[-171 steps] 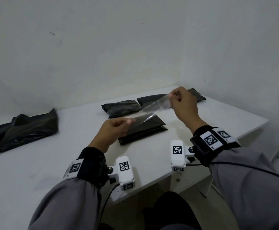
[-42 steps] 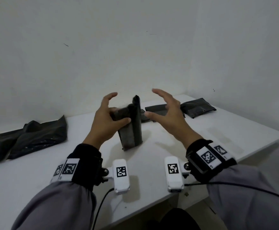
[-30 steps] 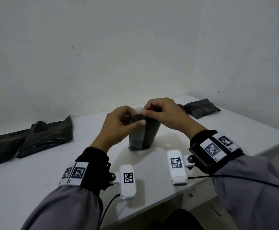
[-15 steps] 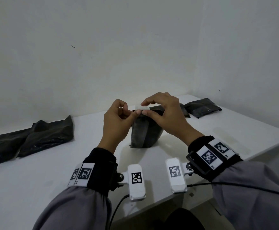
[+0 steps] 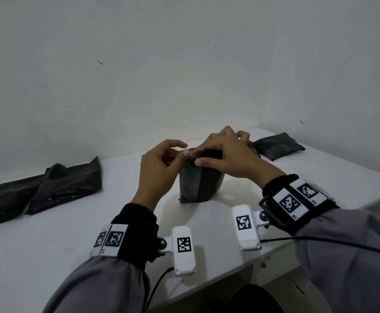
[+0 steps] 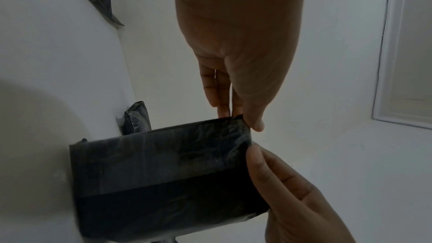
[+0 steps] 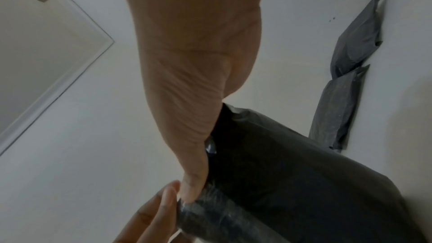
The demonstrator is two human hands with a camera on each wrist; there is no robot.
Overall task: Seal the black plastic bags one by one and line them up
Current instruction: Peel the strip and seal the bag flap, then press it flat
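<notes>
Your left hand (image 5: 159,170) pinches the top left corner of the bag (image 5: 199,186) between thumb and forefinger. Your right hand (image 5: 226,157) grips the same top edge, thumb on the near face, fingers curled over the far side. The bag stands upright on the table (image 5: 49,240) between both hands, a clear tape strip (image 6: 149,160) running down its near face. Two sealed bags (image 7: 346,88) lie flat behind it, toward the right corner. Loose bags (image 5: 44,190) lie heaped at far left.

front: bare table (image 5: 49,240) | left: limp black bags (image 5: 49,188) | far right: sealed packets (image 5: 277,146)
</notes>
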